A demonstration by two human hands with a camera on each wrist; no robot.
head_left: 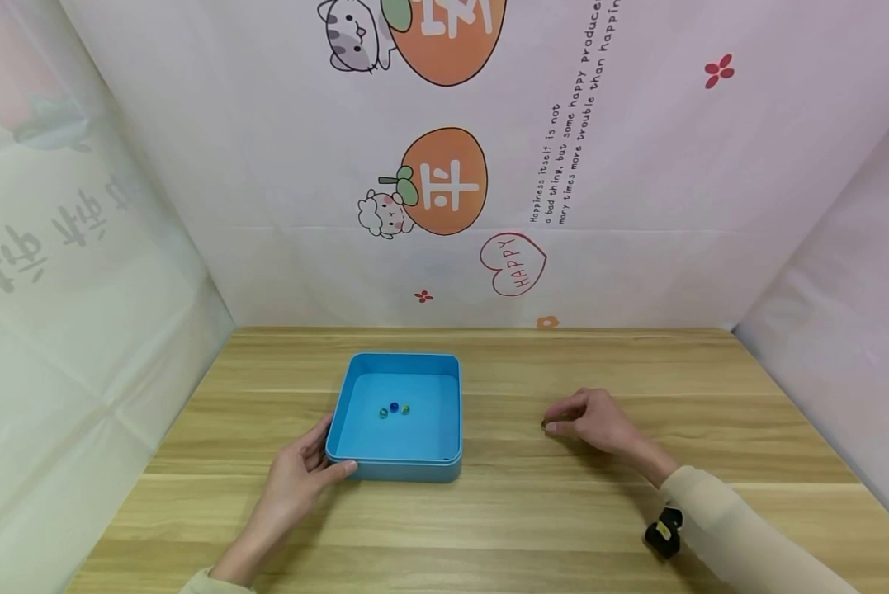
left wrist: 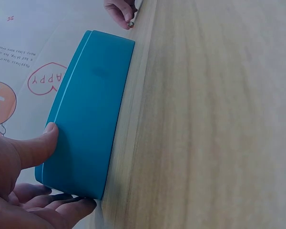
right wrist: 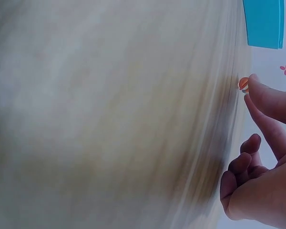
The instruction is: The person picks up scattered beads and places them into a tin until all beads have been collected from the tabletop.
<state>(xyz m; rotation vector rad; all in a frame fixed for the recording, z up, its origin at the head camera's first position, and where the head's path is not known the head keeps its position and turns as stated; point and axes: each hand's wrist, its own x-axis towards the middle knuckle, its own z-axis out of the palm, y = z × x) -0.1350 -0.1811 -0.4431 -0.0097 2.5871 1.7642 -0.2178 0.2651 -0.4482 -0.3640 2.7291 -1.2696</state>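
Note:
A blue square box [head_left: 407,472] stands on the table, with three glass marbles lying close together on its floor, among them a dark blue marble [head_left: 394,407]. My left hand [head_left: 295,478] grips the box's near left corner. In the left wrist view its thumb [left wrist: 40,148] presses the front wall, while the other fingers are at the adjoining side. Over to the right, my right hand [head_left: 593,419] pinches a small marble [right wrist: 243,84] between thumb and forefinger, just at the tabletop. It looks orange in the right wrist view; the other fingers are curled back.
The wood-grain table [head_left: 533,528] runs back to a white printed sheet [head_left: 622,272]. More sheeting hangs along the left and right sides. A black device [head_left: 663,532] with a yellow mark sits at my right wrist.

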